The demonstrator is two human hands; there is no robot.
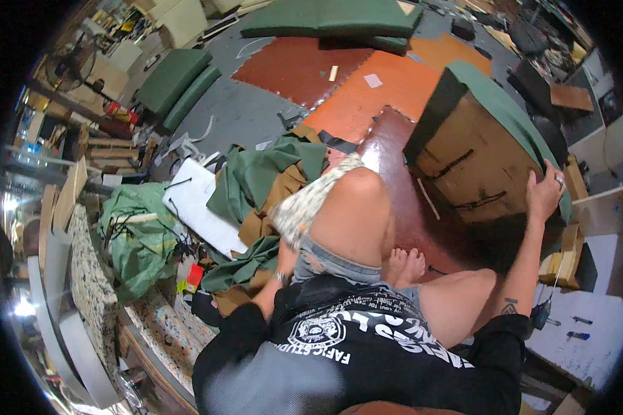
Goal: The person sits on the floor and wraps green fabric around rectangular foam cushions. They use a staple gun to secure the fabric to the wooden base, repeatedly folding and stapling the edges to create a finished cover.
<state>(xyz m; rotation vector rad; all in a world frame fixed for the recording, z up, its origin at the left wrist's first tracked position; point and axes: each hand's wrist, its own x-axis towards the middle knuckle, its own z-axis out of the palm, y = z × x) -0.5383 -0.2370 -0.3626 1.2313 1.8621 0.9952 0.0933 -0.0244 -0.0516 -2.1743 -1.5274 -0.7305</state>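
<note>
My right hand (pixel 547 192) had the panel (pixel 491 155) by its near right rim, pinched between fingers on the green cover and thumb toward the brown underside. The panel stood tilted, underside facing me, most of it to the left of that grip and ahead; its long upper edge ran forward and leftward from my fingers. My left hand was much farther off, hidden past my raised knee by the foam (pixel 301 214), so I could not tell its grip. Wood blocks (pixel 566 259) sat close on my right. Left of the panel's lower edge, the maroon sheet (pixel 387 149) gave more room, bounded by my knee and the cloth (pixel 263 173). Beyond lay the orange sheet (pixel 349 90), then a green pad (pixel 325 19).
</note>
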